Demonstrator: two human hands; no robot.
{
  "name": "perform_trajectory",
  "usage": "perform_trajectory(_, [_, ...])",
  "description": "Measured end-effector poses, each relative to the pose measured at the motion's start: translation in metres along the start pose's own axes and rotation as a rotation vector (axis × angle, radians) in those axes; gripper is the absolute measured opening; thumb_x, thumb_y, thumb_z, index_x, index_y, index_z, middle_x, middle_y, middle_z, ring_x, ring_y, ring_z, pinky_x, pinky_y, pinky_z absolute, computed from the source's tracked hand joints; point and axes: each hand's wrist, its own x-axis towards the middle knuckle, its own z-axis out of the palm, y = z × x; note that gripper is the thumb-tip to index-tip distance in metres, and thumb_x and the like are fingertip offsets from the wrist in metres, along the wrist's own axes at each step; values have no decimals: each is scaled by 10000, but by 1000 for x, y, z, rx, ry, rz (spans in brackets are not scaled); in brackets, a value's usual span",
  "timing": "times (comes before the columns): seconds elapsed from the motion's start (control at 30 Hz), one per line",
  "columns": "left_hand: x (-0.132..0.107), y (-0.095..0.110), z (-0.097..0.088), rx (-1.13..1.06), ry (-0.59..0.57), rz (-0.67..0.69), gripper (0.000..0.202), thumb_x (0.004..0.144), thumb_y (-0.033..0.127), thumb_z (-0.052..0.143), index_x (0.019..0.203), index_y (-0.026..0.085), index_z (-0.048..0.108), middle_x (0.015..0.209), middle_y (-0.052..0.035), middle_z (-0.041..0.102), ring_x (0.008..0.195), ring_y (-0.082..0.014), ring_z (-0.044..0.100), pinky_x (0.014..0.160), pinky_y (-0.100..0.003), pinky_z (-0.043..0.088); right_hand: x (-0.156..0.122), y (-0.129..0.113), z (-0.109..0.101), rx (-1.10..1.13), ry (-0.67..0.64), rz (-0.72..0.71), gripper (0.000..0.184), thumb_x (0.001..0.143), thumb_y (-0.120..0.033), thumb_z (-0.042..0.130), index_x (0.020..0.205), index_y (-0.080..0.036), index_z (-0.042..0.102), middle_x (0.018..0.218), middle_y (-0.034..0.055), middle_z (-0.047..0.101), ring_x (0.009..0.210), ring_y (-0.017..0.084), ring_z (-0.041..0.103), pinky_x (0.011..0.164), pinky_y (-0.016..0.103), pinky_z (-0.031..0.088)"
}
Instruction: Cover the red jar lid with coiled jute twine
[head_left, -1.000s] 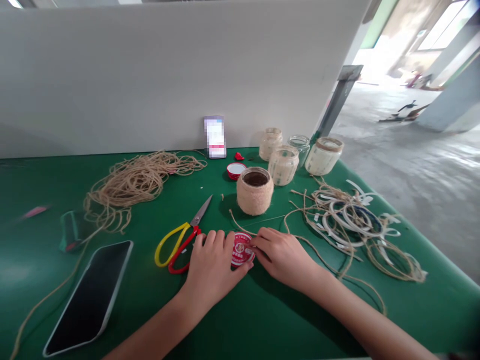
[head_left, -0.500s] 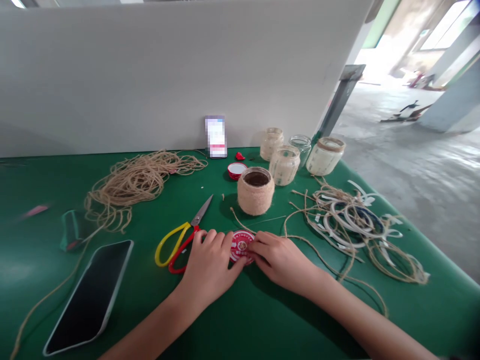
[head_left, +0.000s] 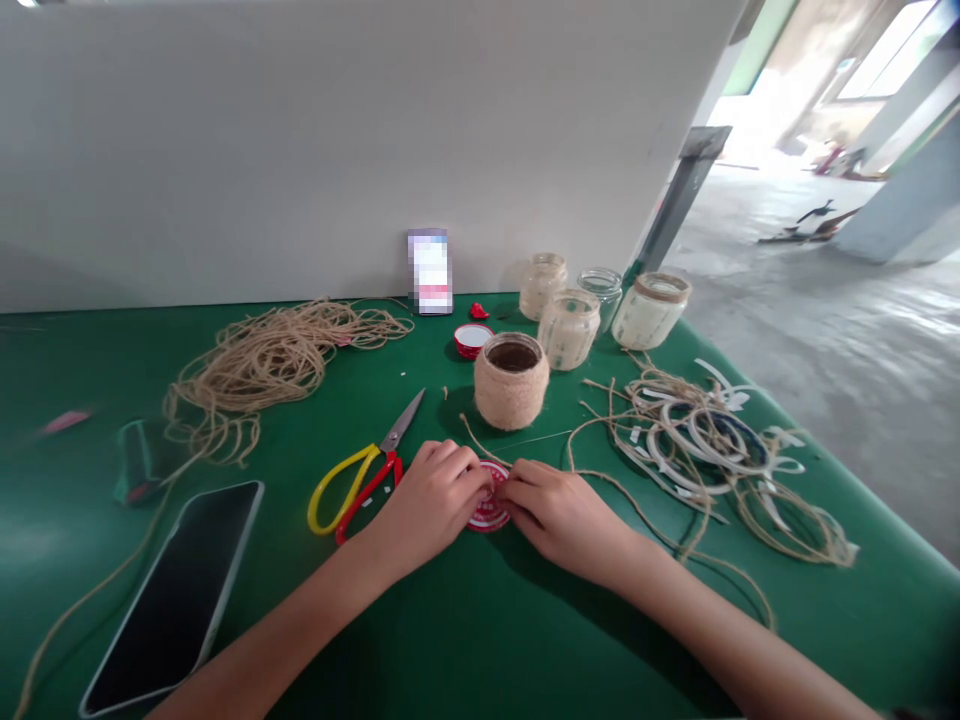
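A red disc [head_left: 490, 516] lies on the near side of the twine-wrapped jar [head_left: 511, 392], between the left hand [head_left: 442, 495] and the right hand [head_left: 559, 505], both with fingers bunched against it; whether either pinches anything cannot be told. Uneven finger pressure could make the disc skid, and a sideways sweep of the left forearm could knock the scissors [head_left: 390, 445], left of the jar.

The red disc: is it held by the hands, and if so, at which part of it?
The left hand and right hand have their fingertips over the red disc, near its middle; whether they grip it cannot be told.
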Motion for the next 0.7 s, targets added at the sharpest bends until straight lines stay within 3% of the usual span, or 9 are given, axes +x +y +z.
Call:
perform_trajectory(0.33, [7, -9, 5, -95, -42, -42, 133, 858, 253, 445, 836, 191, 560, 863, -30, 556, 844, -195, 451, 749, -347, 340, 0, 1, 2, 94, 14, 2, 129, 873, -151, 433, 839, -167, 556, 796, 21, 506, 715, 121, 498, 602, 212, 380])
perform_trajectory(0.7, [3, -8, 9, -126, 18, -41, 131, 845, 212, 469, 786, 208, 586, 812, -5, 559, 821, -168, 467, 775, -337, 319, 0, -1, 1, 232, 4, -7, 168, 877, -127, 419, 852, -156, 583, 818, 32, 540, 741, 117, 519, 657, 208, 410])
